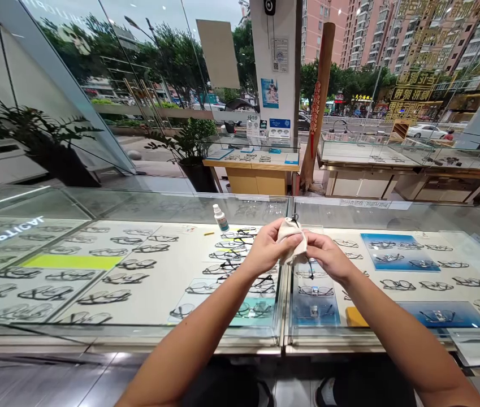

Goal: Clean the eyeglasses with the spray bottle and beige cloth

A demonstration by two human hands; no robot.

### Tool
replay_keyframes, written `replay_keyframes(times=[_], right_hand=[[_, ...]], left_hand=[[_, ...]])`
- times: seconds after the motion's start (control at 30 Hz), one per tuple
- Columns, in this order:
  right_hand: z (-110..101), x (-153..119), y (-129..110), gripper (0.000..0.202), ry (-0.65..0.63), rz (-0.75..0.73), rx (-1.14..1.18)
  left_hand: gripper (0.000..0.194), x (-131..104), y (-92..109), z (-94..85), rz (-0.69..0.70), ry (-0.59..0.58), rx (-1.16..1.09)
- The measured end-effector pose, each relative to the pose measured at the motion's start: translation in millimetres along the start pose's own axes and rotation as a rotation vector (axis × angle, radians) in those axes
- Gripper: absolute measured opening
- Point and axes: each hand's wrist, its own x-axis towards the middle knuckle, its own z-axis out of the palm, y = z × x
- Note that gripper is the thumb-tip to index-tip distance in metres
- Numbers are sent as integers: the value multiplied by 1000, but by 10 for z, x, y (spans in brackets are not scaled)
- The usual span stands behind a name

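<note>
A pale cleaning cloth point(289, 233) is bunched between my two hands, above the seam of the glass counter. My left hand point(268, 247) is closed around it, thumb pressed on top. Dark, thin parts of a pair of eyeglasses point(310, 268) stick out above and below the cloth; the lenses are covered. My right hand point(328, 255) grips the eyeglasses from the other side, fingertips against the cloth. To the left of my hands, a small white bottle point(220, 219) with a blue label stands on the counter.
Glass display cases point(138, 206) stretch across the front, with rows of eyeglass frames point(113, 278) inside. A blue display card point(398, 252) lies under several frames at right. Further off stand a wooden-fronted showcase point(256, 182), a potted plant point(197, 169) and a wooden post point(320, 96).
</note>
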Motion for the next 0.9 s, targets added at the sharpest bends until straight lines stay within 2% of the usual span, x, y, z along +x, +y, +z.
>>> replay_keyframes(times=[0.1,0.17,0.37,0.53,0.7,0.83,0.9], right_hand=[[42,-6,47,36,-63,5,-6],[57,-9,48,39,-62,7,4],[-16,-6,-61,40,46,-57,34],[-142,4,-161,37,161,-88,92],[-222,35,-166,38,201,-96,123],[-251,55,-137,39,216,-88,112],[-265,61,-129,40,223,-88,106]], left_hand=[[56,-21,-22,50,53,107,73],[62,-9,-42,54,70,165,82],[67,105,-79,-89,2,168,-126],[55,163,84,-444,101,368,-198],[36,177,306,-862,201,532,-240],[40,195,326,-1181,243,685,-271],[41,217,275,-1339,235,809,-247]])
